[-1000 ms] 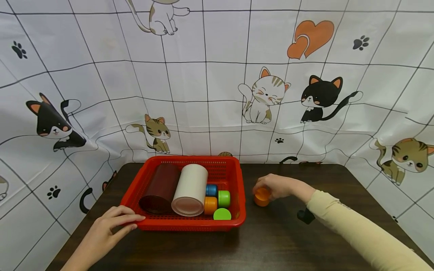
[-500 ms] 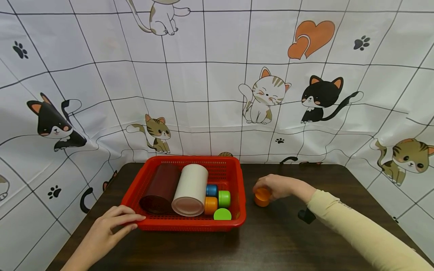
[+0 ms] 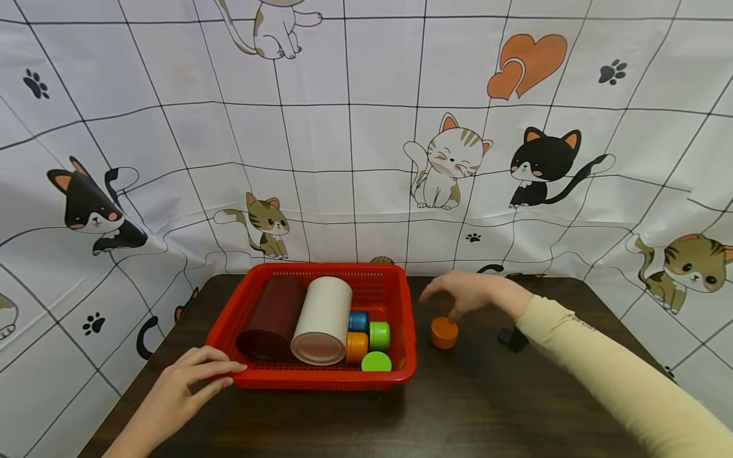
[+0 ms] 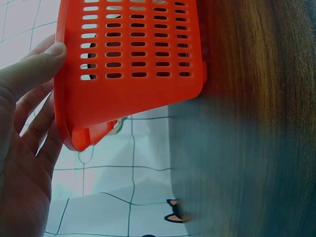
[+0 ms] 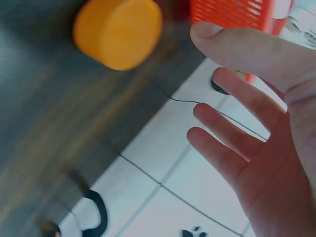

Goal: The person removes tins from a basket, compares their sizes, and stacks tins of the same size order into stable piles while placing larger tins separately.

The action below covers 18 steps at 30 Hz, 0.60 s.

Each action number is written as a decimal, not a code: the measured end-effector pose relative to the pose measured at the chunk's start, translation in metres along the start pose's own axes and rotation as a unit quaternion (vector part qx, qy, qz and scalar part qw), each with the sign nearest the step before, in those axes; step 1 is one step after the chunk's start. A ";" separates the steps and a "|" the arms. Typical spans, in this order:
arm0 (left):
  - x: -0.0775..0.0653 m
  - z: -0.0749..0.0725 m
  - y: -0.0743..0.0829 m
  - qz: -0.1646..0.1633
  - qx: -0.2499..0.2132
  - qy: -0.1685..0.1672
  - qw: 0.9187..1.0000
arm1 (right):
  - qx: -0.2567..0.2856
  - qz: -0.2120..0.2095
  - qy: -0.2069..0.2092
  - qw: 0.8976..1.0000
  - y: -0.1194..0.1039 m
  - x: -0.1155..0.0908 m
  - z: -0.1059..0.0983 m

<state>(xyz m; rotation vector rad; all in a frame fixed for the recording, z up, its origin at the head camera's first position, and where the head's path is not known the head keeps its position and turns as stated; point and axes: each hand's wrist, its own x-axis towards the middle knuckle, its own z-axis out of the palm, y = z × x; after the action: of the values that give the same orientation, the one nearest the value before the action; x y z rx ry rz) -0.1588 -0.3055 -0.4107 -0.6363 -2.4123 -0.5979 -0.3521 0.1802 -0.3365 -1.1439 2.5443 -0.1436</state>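
- The red basket (image 3: pixel 321 380) sits on the table (image 3: pixel 487 407).
- In it, the brown cylinder (image 3: pixel 272 318) lies leftmost, the white cylinder (image 3: pixel 323 312) beside it.
- Right of these, still inside, are the blue cup (image 3: pixel 358 320), an orange cup (image 3: pixel 357 347) and two green cups (image 3: pixel 379 336).
- The loose cup (image 3: pixel 443 334), also orange, is on the table, right of the basket.
- The right hand (image 3: pixel 472 292) is near it, fingers spread, thumb apart.
- The left hand (image 3: pixel 186 385) pinches the basket's rim between thumb and fingers.
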 end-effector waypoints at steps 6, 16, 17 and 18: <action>0.001 0.000 -0.002 0.006 -0.002 -0.003 1.000 | -0.008 0.003 0.011 1.000 -0.013 0.007 -0.028; 0.002 -0.001 -0.002 0.010 0.000 -0.003 1.000 | -0.033 -0.031 0.022 0.999 -0.046 0.036 -0.058; 0.001 -0.001 -0.002 0.007 0.000 -0.004 1.000 | -0.038 -0.035 0.022 0.998 -0.050 0.039 -0.060; 0.001 -0.001 -0.002 0.006 0.000 -0.005 1.000 | -0.042 -0.037 0.021 0.998 -0.054 0.042 -0.062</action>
<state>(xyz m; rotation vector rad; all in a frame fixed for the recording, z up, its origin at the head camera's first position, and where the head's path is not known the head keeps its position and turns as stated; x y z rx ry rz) -0.1602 -0.3072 -0.4104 -0.6551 -2.4162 -0.5918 -0.3617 0.1094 -0.2779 -1.2796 2.5682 -0.0800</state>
